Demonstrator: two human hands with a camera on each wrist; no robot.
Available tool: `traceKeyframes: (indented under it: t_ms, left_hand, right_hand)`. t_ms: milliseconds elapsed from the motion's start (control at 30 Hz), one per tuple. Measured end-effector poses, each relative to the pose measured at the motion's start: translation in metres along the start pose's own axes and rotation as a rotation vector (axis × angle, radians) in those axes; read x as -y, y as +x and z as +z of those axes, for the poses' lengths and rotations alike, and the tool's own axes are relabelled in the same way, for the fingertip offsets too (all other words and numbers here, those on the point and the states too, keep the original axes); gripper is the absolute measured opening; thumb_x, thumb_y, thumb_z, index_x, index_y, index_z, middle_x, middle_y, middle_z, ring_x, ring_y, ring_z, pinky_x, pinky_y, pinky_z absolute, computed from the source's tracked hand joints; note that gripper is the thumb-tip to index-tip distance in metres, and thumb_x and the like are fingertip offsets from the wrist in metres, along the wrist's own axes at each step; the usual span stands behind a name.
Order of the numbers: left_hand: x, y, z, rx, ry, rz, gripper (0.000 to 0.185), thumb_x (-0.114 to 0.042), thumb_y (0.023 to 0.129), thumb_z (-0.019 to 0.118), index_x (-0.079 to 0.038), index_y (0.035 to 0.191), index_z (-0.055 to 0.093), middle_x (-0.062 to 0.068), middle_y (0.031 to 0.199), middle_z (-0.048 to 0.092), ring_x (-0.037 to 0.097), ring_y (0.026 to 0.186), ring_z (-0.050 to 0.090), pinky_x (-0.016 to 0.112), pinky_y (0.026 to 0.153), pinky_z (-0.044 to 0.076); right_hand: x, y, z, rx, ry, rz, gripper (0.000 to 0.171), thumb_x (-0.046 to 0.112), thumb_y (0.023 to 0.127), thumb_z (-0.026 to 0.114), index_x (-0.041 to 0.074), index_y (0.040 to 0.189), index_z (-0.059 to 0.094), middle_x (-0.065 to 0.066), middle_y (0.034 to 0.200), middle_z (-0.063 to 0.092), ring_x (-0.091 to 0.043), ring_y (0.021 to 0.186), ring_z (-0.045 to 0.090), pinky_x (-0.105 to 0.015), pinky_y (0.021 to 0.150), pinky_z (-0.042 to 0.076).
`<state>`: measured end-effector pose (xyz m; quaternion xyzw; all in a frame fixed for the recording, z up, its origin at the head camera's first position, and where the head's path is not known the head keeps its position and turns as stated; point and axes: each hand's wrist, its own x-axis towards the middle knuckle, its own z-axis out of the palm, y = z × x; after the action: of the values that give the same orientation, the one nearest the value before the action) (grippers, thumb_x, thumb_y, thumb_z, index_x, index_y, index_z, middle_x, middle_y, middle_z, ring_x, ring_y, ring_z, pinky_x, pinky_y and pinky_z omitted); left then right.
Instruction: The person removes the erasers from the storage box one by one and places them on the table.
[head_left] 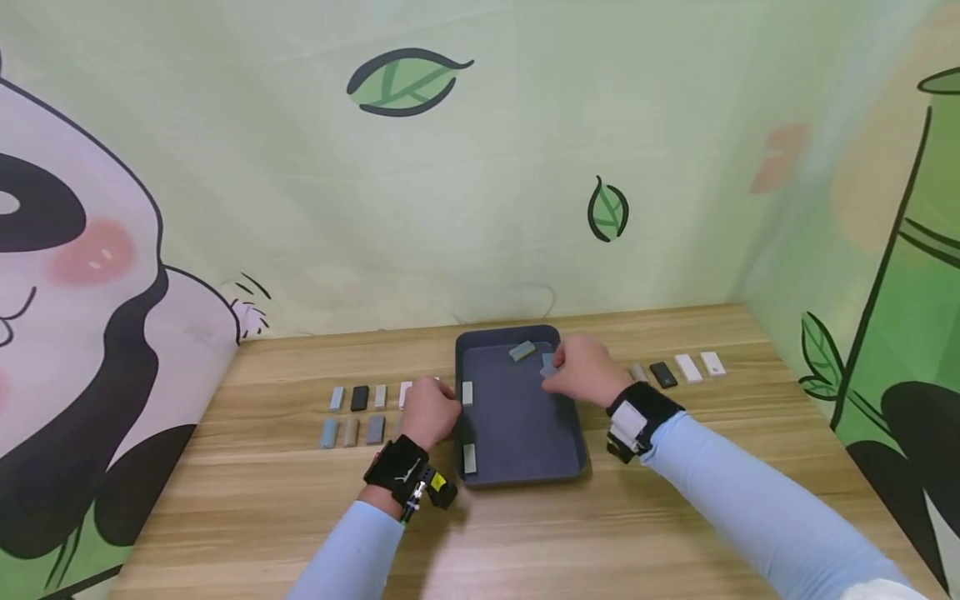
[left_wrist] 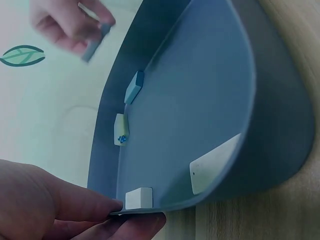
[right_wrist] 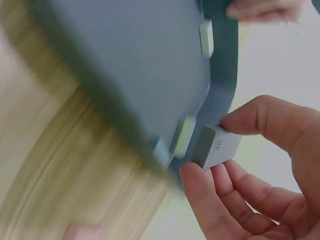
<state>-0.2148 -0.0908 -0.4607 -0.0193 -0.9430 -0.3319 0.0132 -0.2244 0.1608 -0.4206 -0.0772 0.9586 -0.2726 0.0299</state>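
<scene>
My right hand [head_left: 592, 371] is over the far right corner of a dark blue-grey tray [head_left: 517, 442]. Between thumb and fingertips it pinches a small grey eraser [right_wrist: 217, 147] with "4B" on its face, held above the tray floor. The left hand [head_left: 431, 412] grips the tray's left rim, thumb inside and fingers outside in the left wrist view. Inside the tray, two pale erasers [head_left: 467, 393] lie along the left wall. A yellow-green and grey eraser [head_left: 522, 351] lies near the far wall, and a light blue one [left_wrist: 134, 87] is in the corner by it.
Left of the tray, several small erasers lie in two rows on the wooden table [head_left: 262, 483], among them a black one [head_left: 360, 397] and a blue one [head_left: 328, 433]. Another row to the right includes a black piece [head_left: 663, 375] and white ones [head_left: 687, 367]. A printed cloth wall [head_left: 510, 208] stands behind.
</scene>
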Motion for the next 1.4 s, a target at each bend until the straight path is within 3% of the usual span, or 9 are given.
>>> traceKeyframes:
  t_ms: [167, 300, 467, 600, 933, 1200, 1400]
  left_hand:
    - [0.001, 0.0, 0.0, 0.008, -0.006, -0.016, 0.026, -0.003, 0.073, 0.057, -0.01, 0.047, 0.057, -0.006, 0.041, 0.041, 0.011, 0.037, 0.039, 0.024, 0.037, 0.028]
    - [0.002, 0.001, 0.0, 0.002, 0.001, -0.029, 0.025, -0.003, 0.072, 0.057, -0.01, 0.048, 0.059, -0.006, 0.042, 0.043, 0.012, 0.038, 0.04, 0.025, 0.038, 0.029]
    - [0.002, 0.002, 0.0, -0.008, 0.005, -0.031, 0.024, -0.004, 0.072, 0.059, -0.01, 0.049, 0.06, -0.006, 0.043, 0.044, 0.012, 0.041, 0.041, 0.025, 0.039, 0.03]
    - [0.001, 0.001, 0.001, -0.014, 0.003, -0.026, 0.026, -0.004, 0.072, 0.059, -0.011, 0.047, 0.058, -0.006, 0.042, 0.044, 0.012, 0.04, 0.041, 0.025, 0.039, 0.029]
    - [0.0, 0.0, 0.001, -0.022, -0.016, -0.022, 0.027, -0.005, 0.072, 0.058, -0.012, 0.045, 0.056, -0.007, 0.042, 0.042, 0.012, 0.039, 0.041, 0.024, 0.038, 0.029]
    - [-0.001, 0.0, 0.0, -0.004, -0.019, -0.048, 0.022, -0.005, 0.073, 0.059, -0.01, 0.051, 0.063, -0.005, 0.046, 0.049, 0.013, 0.042, 0.047, 0.025, 0.04, 0.034]
    - [-0.002, -0.001, 0.0, 0.004, -0.021, -0.068, 0.02, -0.005, 0.073, 0.059, -0.01, 0.054, 0.064, -0.003, 0.047, 0.052, 0.013, 0.042, 0.049, 0.026, 0.04, 0.037]
  right_hand:
    - [-0.041, -0.014, -0.02, -0.031, 0.008, 0.067, 0.032, 0.029, 0.068, 0.076, 0.002, 0.081, 0.065, -0.009, 0.081, 0.065, -0.02, 0.071, 0.058, -0.028, 0.061, 0.045]
    - [-0.071, -0.029, -0.022, -0.054, -0.008, 0.129, 0.027, 0.027, 0.07, 0.074, 0.007, 0.061, 0.058, 0.001, 0.059, 0.053, -0.014, 0.055, 0.048, -0.025, 0.049, 0.037]
    - [-0.091, -0.04, -0.017, -0.078, -0.001, 0.149, 0.039, 0.023, 0.068, 0.075, 0.014, 0.047, 0.044, 0.009, 0.046, 0.035, -0.01, 0.044, 0.035, -0.025, 0.043, 0.028]
    - [-0.096, -0.044, -0.011, -0.097, -0.001, 0.143, 0.034, 0.02, 0.065, 0.074, 0.013, 0.046, 0.047, 0.008, 0.046, 0.038, -0.01, 0.044, 0.037, -0.025, 0.043, 0.029]
    - [-0.095, -0.048, -0.008, -0.068, -0.018, 0.206, 0.028, 0.028, 0.068, 0.079, 0.006, 0.063, 0.061, -0.003, 0.063, 0.058, -0.018, 0.059, 0.051, -0.027, 0.051, 0.037]
    - [-0.097, -0.048, -0.003, -0.069, -0.029, 0.21, 0.029, 0.028, 0.068, 0.077, 0.007, 0.057, 0.059, 0.0, 0.056, 0.054, -0.017, 0.055, 0.048, -0.026, 0.049, 0.035]
    - [-0.092, -0.047, -0.006, -0.122, -0.001, 0.207, 0.034, 0.025, 0.069, 0.076, 0.011, 0.052, 0.051, 0.005, 0.049, 0.041, -0.012, 0.046, 0.04, -0.026, 0.043, 0.03]
